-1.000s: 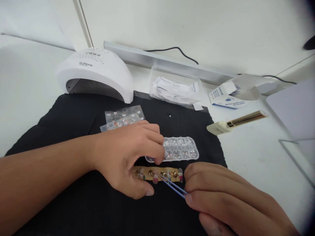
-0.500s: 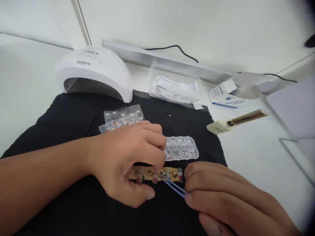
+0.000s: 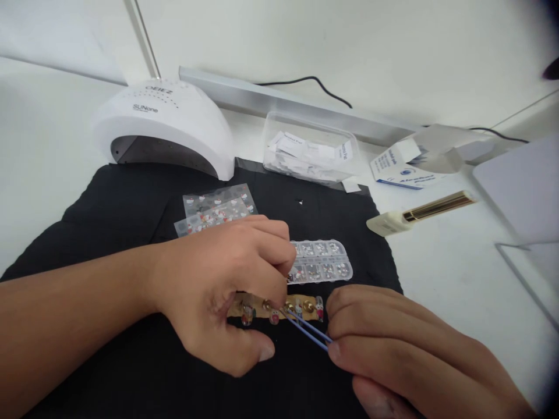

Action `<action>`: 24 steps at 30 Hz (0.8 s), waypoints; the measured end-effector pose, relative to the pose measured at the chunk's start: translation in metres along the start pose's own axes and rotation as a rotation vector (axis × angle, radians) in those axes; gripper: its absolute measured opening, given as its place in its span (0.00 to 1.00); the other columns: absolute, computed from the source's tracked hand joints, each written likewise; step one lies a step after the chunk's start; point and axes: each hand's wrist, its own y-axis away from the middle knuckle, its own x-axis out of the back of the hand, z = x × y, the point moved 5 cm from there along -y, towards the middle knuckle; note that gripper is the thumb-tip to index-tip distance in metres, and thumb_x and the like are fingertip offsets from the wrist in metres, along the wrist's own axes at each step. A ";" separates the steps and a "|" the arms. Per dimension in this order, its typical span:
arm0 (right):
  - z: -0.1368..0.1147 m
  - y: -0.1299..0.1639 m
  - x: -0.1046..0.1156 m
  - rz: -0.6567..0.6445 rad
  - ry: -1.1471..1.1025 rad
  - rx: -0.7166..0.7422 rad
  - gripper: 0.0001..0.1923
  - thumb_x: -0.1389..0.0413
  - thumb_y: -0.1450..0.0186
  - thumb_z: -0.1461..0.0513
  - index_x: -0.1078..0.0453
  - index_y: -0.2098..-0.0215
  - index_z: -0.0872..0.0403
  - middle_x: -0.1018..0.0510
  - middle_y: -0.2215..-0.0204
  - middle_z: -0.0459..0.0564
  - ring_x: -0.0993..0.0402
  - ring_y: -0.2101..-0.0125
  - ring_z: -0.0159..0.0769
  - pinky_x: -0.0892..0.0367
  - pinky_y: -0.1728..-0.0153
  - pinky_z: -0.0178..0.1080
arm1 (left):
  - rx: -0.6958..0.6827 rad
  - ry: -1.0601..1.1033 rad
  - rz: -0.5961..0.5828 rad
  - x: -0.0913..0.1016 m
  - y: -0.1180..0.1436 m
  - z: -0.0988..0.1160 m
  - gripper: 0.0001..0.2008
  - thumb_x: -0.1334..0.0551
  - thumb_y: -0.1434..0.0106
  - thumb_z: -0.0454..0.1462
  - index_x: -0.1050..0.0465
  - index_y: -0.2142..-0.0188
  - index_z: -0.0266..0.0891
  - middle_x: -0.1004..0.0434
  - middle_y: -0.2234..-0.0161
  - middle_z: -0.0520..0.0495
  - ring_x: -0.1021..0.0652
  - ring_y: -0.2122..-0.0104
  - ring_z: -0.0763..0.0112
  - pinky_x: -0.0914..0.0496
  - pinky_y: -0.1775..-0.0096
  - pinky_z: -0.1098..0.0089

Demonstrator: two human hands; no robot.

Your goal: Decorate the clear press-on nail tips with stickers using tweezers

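A tan strip (image 3: 258,303) with brass-coloured knobs lies on the black cloth and bears several decorated false nails, among them a red-and-clear one (image 3: 274,316) and one at the right end (image 3: 319,309). My left hand (image 3: 236,273) arches over the strip, its index fingertip at the second nail and its thumb apart, below the strip. Blue tweezers (image 3: 311,334) are pinched in my right hand (image 3: 393,343); their tips reach the strip beside my left index finger. Whether the tips grip anything is too small to tell.
Behind my hands sit a clear case of small gems (image 3: 323,262) and sticker sheets (image 3: 218,206). Farther back are a white nail lamp (image 3: 166,116), a plastic box of pads (image 3: 312,154) and an open carton (image 3: 410,169). A gold-capped bottle (image 3: 391,224) lies at right.
My left index fingertip sits slightly lower, over the top of the second nail. My right hand and the tweezers have hardly moved.
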 end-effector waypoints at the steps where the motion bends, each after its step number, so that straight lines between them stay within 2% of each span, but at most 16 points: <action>1: 0.000 0.000 0.000 0.000 0.003 -0.001 0.09 0.48 0.31 0.66 0.30 0.69 0.54 0.20 0.75 0.50 0.21 0.71 0.34 0.23 0.68 0.36 | -0.003 -0.007 -0.001 0.000 0.000 0.000 0.04 0.35 0.50 0.37 0.30 0.76 0.41 0.30 0.76 0.49 0.34 0.74 0.67 0.34 0.67 0.62; 6: -0.002 -0.002 0.002 0.005 0.018 0.011 0.12 0.49 0.29 0.63 0.30 0.70 0.55 0.20 0.76 0.50 0.20 0.71 0.34 0.23 0.68 0.35 | -0.040 -0.065 -0.024 -0.001 0.000 0.002 0.06 0.35 0.51 0.36 0.32 0.78 0.41 0.29 0.75 0.48 0.35 0.74 0.67 0.35 0.66 0.60; 10: 0.000 -0.003 0.005 0.013 0.014 0.018 0.13 0.48 0.29 0.60 0.29 0.71 0.53 0.20 0.77 0.47 0.23 0.76 0.33 0.21 0.69 0.37 | -0.046 -0.128 -0.059 -0.002 0.000 0.004 0.07 0.35 0.51 0.38 0.32 0.77 0.42 0.30 0.75 0.48 0.33 0.73 0.65 0.35 0.66 0.59; 12: 0.003 -0.002 0.009 0.041 0.005 0.022 0.11 0.47 0.30 0.62 0.29 0.71 0.53 0.21 0.78 0.46 0.24 0.77 0.32 0.21 0.69 0.38 | -0.051 -0.154 -0.073 -0.003 0.000 0.004 0.07 0.34 0.51 0.38 0.32 0.76 0.42 0.30 0.75 0.48 0.33 0.73 0.65 0.35 0.66 0.58; 15: 0.010 0.003 0.012 0.029 -0.012 0.028 0.05 0.44 0.33 0.65 0.28 0.68 0.54 0.20 0.76 0.48 0.21 0.73 0.36 0.21 0.66 0.40 | -0.071 -0.187 -0.088 -0.005 0.001 0.006 0.06 0.35 0.50 0.38 0.32 0.77 0.42 0.30 0.75 0.48 0.32 0.72 0.64 0.35 0.65 0.58; 16: 0.011 0.005 0.015 0.072 -0.032 0.064 0.05 0.44 0.34 0.64 0.28 0.68 0.54 0.20 0.77 0.48 0.21 0.74 0.37 0.21 0.68 0.40 | -0.076 -0.199 -0.094 -0.005 0.001 0.006 0.06 0.35 0.50 0.38 0.31 0.76 0.41 0.30 0.75 0.48 0.31 0.72 0.63 0.35 0.65 0.57; 20: 0.026 0.010 0.015 0.112 -0.012 -0.005 0.05 0.45 0.35 0.64 0.26 0.66 0.51 0.19 0.72 0.51 0.18 0.71 0.42 0.22 0.72 0.41 | -0.101 -0.246 -0.113 -0.005 0.000 0.008 0.05 0.35 0.48 0.38 0.28 0.73 0.41 0.29 0.74 0.48 0.31 0.70 0.62 0.36 0.65 0.57; 24: 0.041 0.013 0.013 0.237 -0.086 -0.056 0.07 0.47 0.35 0.65 0.26 0.66 0.50 0.20 0.73 0.51 0.20 0.73 0.43 0.23 0.76 0.42 | -0.117 -0.283 -0.125 -0.005 0.000 0.010 0.04 0.37 0.47 0.38 0.29 0.74 0.42 0.28 0.74 0.47 0.31 0.70 0.62 0.38 0.66 0.57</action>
